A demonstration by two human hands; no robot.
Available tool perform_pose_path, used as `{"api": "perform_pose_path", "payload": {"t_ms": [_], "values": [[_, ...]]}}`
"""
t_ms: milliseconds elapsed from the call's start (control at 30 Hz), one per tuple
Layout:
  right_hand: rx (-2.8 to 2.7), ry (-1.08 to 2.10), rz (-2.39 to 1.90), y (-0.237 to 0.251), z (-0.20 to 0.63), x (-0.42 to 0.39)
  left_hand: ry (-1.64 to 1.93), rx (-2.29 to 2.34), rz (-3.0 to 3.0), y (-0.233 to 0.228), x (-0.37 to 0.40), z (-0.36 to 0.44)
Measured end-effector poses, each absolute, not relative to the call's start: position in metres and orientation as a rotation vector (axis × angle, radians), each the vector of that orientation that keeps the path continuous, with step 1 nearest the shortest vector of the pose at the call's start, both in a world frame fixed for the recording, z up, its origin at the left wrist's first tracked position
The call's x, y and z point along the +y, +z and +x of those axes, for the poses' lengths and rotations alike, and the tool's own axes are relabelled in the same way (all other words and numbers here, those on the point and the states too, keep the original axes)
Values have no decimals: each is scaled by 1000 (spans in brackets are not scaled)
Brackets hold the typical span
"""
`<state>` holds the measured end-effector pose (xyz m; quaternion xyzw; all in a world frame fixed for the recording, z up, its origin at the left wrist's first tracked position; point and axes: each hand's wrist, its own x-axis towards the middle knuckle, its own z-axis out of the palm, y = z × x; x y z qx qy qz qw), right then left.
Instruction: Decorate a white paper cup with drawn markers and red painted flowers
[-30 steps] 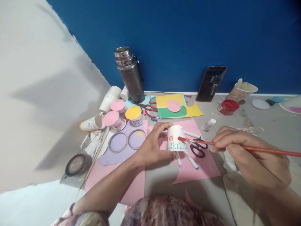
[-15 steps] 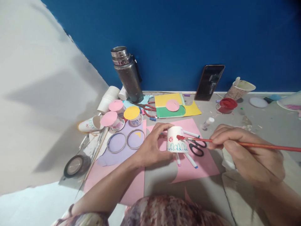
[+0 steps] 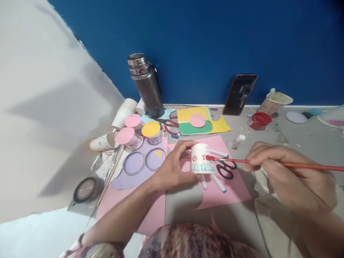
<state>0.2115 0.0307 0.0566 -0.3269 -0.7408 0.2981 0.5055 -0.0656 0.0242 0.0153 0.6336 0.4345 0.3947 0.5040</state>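
Observation:
My left hand (image 3: 174, 165) grips a small upside-down white paper cup (image 3: 201, 159) on a pink paper sheet (image 3: 231, 188). The cup bears blue scallop lines and red painted flowers. My right hand (image 3: 287, 175) holds a long red-handled paintbrush (image 3: 268, 163). Its red bristle tip touches the right side of the cup. Black scissors (image 3: 225, 168) and two marker pens (image 3: 218, 182) lie just right of the cup.
A steel flask (image 3: 146, 86) stands at the blue wall, a phone (image 3: 239, 95) leans there. Red paint pot (image 3: 259, 120), patterned cup (image 3: 274, 102), decorated cups with paper lids (image 3: 134, 132), tape rings (image 3: 145, 161), tape roll (image 3: 86, 188), coloured paper (image 3: 204, 125) lie about.
The brush tip has shifted slightly right along the cup, leaving a second red mark. My right hand drew back a little to the right. My left hand kept its hold.

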Motion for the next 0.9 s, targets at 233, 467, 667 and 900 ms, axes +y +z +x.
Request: {"api": "perform_pose_path", "payload": {"t_ms": [233, 467, 667, 900], "values": [[-1738, 744, -766, 55, 211, 30, 950, 1049, 1508, 16, 23, -65], [-1684, 750, -765, 55, 213, 29, 941, 1066, 1507, 16, 24, -66], [-1743, 780, -752, 54, 211, 29, 919, 1095, 1530, 17, 24, -65], [-1801, 779, -713, 50, 209, 31, 918, 1126, 1570, 18, 21, -61]]}}
